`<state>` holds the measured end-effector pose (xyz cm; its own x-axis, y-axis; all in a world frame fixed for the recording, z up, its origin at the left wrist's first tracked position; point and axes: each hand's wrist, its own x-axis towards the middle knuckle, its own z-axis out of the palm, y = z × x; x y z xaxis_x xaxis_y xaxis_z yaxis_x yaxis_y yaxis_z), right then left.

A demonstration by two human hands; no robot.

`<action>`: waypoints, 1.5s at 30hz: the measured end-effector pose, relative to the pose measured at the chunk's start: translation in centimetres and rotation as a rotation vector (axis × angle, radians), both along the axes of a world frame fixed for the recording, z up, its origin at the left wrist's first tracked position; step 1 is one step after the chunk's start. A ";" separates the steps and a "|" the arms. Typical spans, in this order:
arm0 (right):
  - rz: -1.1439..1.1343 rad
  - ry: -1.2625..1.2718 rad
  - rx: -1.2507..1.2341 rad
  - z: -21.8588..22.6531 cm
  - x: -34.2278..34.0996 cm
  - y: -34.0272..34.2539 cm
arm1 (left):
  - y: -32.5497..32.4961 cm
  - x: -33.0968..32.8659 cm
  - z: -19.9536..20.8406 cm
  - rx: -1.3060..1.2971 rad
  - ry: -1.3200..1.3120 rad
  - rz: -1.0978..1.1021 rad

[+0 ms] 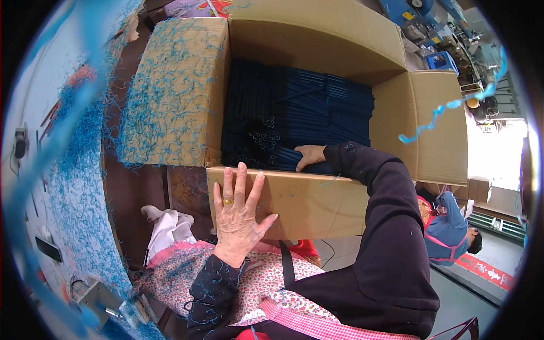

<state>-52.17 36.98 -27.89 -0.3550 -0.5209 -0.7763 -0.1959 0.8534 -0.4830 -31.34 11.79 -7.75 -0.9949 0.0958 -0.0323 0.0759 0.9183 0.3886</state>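
A large cardboard box [317, 204] stands open in front of me, holding many thin dark blue tubes [306, 102]. Most of them lie lengthwise in layers; at the near left, one bundle shows its round open ends [265, 136]. My left hand [238, 218] rests flat against the near flap, fingers spread, a ring on one of them, nothing held. Over the near edge reaches my right hand [310, 156], touching the tubes inside with thumb and finger apart. Its other fingers are partly hidden, and no tube is lifted in it.
Blue curly shavings cover the box's left flap [170, 90] and the white worktable [79, 187] on the left. A phone [49, 248] and a metal fixture [102, 303] sit on that table. At the right another person [447, 232] sits; machines [430, 22] stand at the far right.
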 end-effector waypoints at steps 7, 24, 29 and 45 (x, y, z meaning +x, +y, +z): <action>0.026 -0.278 0.089 2.1 -1.2 0.1 | -0.1 0.0 0.0 0.015 0.001 0.006; 0.251 -0.112 0.331 11.0 -1.5 2.7 | -0.1 0.5 0.5 0.043 0.052 -0.006; 0.399 -0.047 0.300 12.9 -1.5 1.5 | -0.3 1.0 0.7 0.018 0.054 0.008; -0.273 0.278 -0.110 21.6 -1.9 2.0 | -5.6 11.2 3.7 0.389 0.400 0.443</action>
